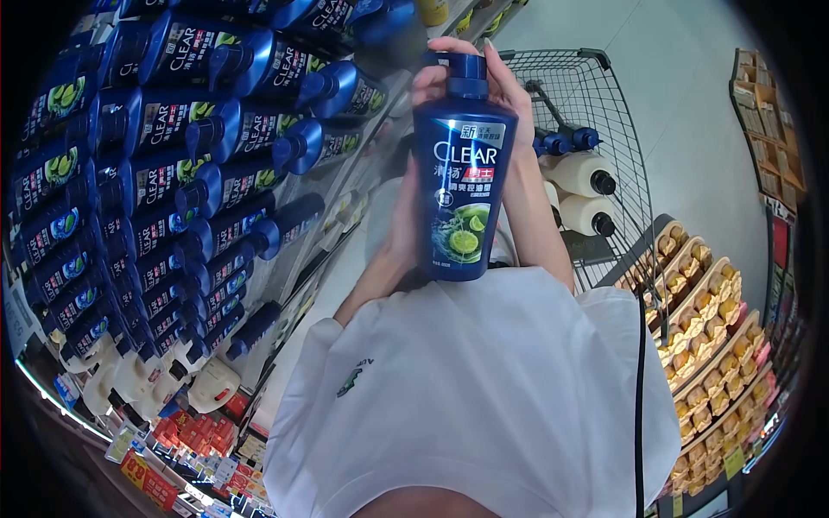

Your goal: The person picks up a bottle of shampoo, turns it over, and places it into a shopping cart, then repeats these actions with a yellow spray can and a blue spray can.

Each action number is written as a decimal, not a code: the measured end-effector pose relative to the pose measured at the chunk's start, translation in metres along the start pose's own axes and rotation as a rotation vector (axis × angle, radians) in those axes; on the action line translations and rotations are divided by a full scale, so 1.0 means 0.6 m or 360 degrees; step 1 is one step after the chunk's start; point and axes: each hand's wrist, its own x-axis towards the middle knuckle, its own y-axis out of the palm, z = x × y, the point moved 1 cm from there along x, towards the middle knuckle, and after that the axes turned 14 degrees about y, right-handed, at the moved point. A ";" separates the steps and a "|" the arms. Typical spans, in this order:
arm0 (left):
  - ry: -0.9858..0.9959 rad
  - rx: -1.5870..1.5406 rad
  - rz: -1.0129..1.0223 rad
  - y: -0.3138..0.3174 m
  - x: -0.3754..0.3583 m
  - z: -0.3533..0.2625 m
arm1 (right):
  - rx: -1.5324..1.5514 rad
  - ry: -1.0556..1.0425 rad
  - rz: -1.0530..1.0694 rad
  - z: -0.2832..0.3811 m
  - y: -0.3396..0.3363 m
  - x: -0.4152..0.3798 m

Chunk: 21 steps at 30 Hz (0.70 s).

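Observation:
A dark blue pump shampoo bottle [466, 186] labelled CLEAR, with lime slices on its front, is held upright before my chest, label facing me. My right hand [508, 86] reaches behind the bottle's top, its fingers wrapped around the pump and neck. Against the bottle's lower left side is my left hand [404, 211], slightly blurred, its fingers partly hidden behind the bottle.
Rows of similar blue bottles [168, 121] fill the shelf on the left. A wire shopping cart [596, 65] at the right carries white bottles [583, 175] and blue pump bottles [585, 138]. Egg trays [704, 302] are stacked at lower right.

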 end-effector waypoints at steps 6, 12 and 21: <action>0.0024 0.0102 0.0060 -0.007 -0.005 -0.006 | 0.0104 -0.0013 0.0014 -0.018 -0.001 0.002; 0.0055 0.0007 0.0069 -0.003 -0.013 -0.020 | 0.0030 0.0036 -0.0027 -0.028 0.001 0.017; 0.0068 -0.0067 0.0015 -0.027 -0.028 -0.005 | -0.0042 0.0053 -0.0105 -0.049 0.002 0.010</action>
